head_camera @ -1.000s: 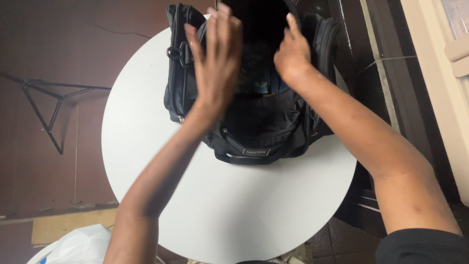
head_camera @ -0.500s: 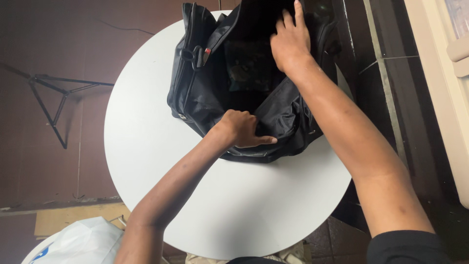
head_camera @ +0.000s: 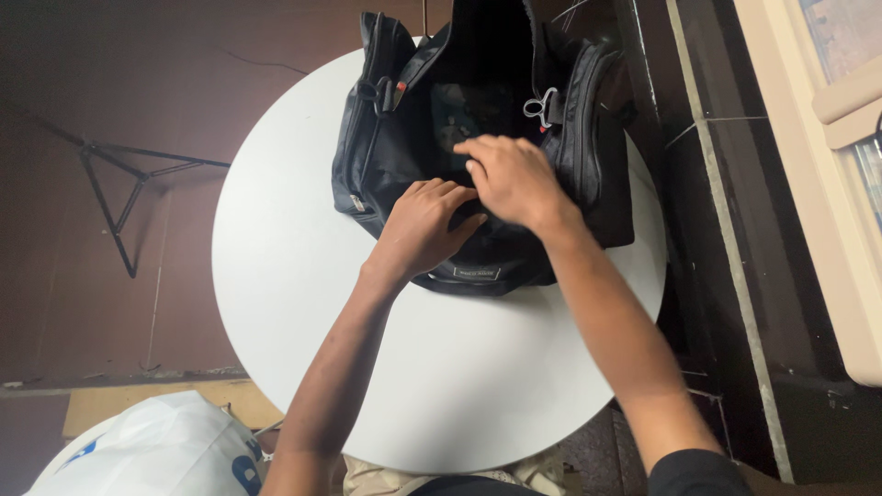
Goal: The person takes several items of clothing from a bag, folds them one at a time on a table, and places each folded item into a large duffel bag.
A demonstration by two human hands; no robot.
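A black duffel bag [head_camera: 588, 138] lies open on a round white table [head_camera: 303, 276], its top gaping toward me. My left hand [head_camera: 424, 223] rests on the near end panel of the bag, fingers pressed on the black fabric. My right hand [head_camera: 510, 179] sits just beside it, over the near edge of the opening, fingers curled down onto the fabric. A dark patterned item [head_camera: 464, 106] shows inside the bag. Metal strap clips hang at the left [head_camera: 375, 90] and right [head_camera: 540, 107] sides of the opening.
A black metal stand [head_camera: 110, 188] lies on the dark brown floor to the left. A white plastic bag [head_camera: 152, 450] sits at the lower left by my legs. Dark tiled floor and a pale door frame [head_camera: 818, 211] run along the right.
My right hand has come back from the far rim of the bag to its near edge. My left hand has shifted slightly up the near end panel, close to the right.
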